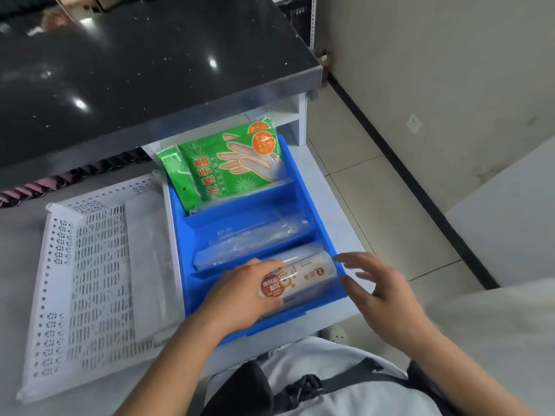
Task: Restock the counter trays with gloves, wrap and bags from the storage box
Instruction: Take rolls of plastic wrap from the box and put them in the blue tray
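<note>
1. The blue divided tray sits on a white shelf under the black counter.
2. In the tray's nearest compartment lies a roll of cling wrap.
3. The left hand rests on the roll's left end, fingers curled over it.
4. The right hand hovers just beside the tray's right wall, fingers spread, holding nothing.
5. Clear plastic bags fill the middle compartment.
6. Green glove packets stand in the far compartment.
7. A white perforated basket lies left of the tray.
</note>
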The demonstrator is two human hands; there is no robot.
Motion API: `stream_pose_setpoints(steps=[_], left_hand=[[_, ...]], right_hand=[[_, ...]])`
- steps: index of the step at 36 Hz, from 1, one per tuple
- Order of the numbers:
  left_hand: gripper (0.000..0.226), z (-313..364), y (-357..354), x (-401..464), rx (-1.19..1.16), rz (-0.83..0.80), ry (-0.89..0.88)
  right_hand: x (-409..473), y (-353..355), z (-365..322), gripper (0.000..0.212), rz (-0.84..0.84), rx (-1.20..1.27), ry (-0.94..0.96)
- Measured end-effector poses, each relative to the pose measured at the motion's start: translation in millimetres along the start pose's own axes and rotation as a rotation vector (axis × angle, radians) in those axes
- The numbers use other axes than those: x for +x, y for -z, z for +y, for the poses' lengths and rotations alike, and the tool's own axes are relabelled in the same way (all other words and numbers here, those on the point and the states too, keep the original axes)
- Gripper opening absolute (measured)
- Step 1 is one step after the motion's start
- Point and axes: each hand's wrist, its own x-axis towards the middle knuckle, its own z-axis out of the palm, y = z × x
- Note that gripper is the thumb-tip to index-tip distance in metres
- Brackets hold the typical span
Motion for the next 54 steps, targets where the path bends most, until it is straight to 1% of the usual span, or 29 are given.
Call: stream_pose_setpoints(steps=[3,8,14,16,19,21,24,27,29,31,34,37,43,48,54], left_hand=[[0.065,1,-4,2,0.009,0.006,-0.017],[0.068,0,-6,5,-0.042,-0.021,-0.023],[0.065,2,-14,8,-0.039,0.067,0.014],[0.065,4,-14,9,-0.042,0.071,0.019],[0.063,11,-14,7,-0.063,0.11,0.001],[0.063,14,-12,1,-0.126,0.201,-0.022],[0.053,7,-3,-13,-0.261,0.443,-0.013],[0.045,-12,-1,-31,-0.378,0.658,0.075],[0.048,-24,-7,-42,-0.465,0.727,0.177],[0.057,-33,-16,-50,-0.541,0.694,0.275],[0.072,-41,-30,-57,-0.666,0.573,0.356],[0.081,-40,-36,-56,-0.743,0.481,0.372],[0.088,-43,-26,-45,-0.76,0.402,0.361],[0.093,-50,-16,-44,-0.664,0.292,0.34],[0.096,-52,-20,-44,-0.489,0.245,0.311]], right_hand=[[-1,0,0,0.028,-0.05,-0.063,0.022],[0,2,-3,0.032,-0.089,-0.187,0.079],[4,-1,-8,0.041,-0.192,-0.341,0.154],[5,-4,-9,0.044,-0.216,-0.35,0.146],[6,-8,-9,0.044,-0.203,-0.323,0.133],[7,-8,-9,0.043,-0.193,-0.325,0.128],[10,-5,-8,0.041,-0.182,-0.35,0.135],[12,-3,-8,0.043,-0.196,-0.396,0.182],[14,-4,-11,0.046,-0.21,-0.461,0.265],[18,-9,-17,0.048,-0.229,-0.531,0.373],[29,-20,-28,0.052,-0.276,-0.649,0.502],[43,-34,-37,0.056,-0.355,-0.762,0.554],[59,-46,-41,0.056,-0.407,-0.855,0.596],[61,-47,-38,0.056,-0.419,-0.841,0.591],[61,-47,-44,0.054,-0.426,-0.841,0.573]])
